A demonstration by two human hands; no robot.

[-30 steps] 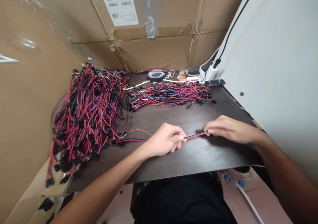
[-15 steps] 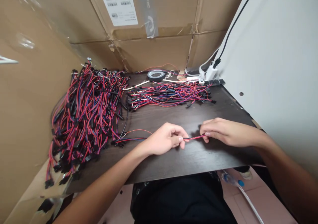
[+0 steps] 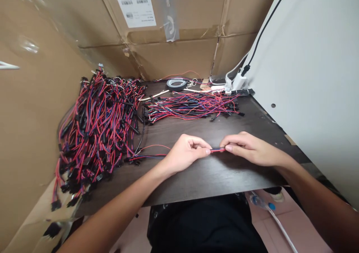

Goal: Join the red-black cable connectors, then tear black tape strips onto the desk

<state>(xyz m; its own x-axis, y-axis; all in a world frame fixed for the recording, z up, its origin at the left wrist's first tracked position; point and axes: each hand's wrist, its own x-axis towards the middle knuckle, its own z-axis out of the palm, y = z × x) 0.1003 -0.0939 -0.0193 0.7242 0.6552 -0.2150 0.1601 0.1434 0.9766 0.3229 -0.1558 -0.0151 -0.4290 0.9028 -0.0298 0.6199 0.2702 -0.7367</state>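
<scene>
Hands point(image 3: 183, 153) closer together; held wires point(image 3: 218, 149) red and dark, straight between.

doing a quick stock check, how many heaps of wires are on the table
2: a large heap at the left, and a flatter heap right of it, in front of the tape roll.

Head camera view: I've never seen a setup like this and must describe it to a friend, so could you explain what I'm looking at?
There is no robot here, just a person's bare hands. One camera, worn on the head, looks forward and down. The left hand and right hand pinch a short stretch of red and dark wires between them, above a dark tabletop. A large tangled pile of wires lies to the left; a flatter bundle and a black ring-shaped roll lie farther back.
</scene>
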